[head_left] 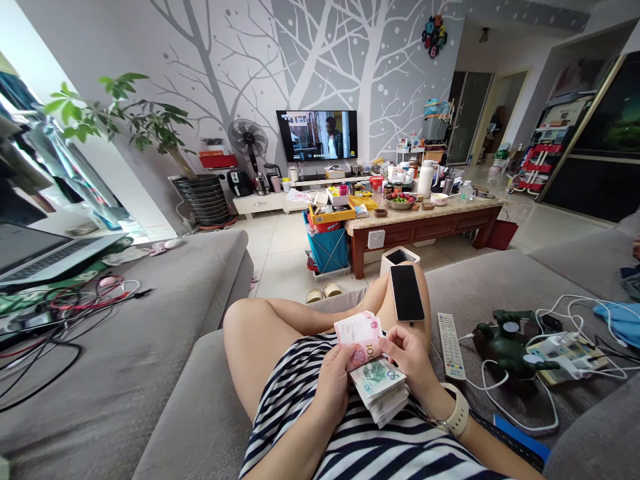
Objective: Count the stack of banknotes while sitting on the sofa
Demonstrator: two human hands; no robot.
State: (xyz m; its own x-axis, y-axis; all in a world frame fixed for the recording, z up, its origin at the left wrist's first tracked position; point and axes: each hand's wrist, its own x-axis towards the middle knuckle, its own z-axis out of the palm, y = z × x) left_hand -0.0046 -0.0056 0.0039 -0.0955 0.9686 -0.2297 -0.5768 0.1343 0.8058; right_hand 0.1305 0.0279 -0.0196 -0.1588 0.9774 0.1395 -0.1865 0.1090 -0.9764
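Note:
Above my lap, my left hand (334, 375) grips the left edge of several pink 100 banknotes (358, 333), its thumb on top. My right hand (409, 353) pinches the right edge of the same pink notes. Just below them, a thick stack of green 50 banknotes (378, 381) lies on the striped cloth (290, 393) over my lap, close to my right hand's lower fingers. I cannot tell whether those fingers touch the stack. A smartphone (407, 293) with a dark screen rests on my right thigh, and a pale watch is on my right wrist.
To my right on the grey sofa lie a remote control (451, 347), a dark green figure (510, 343) and a power strip (575, 357) with white cables. At left are a laptop (50, 253) and tangled cords (75, 303). A cluttered coffee table (425, 220) stands ahead.

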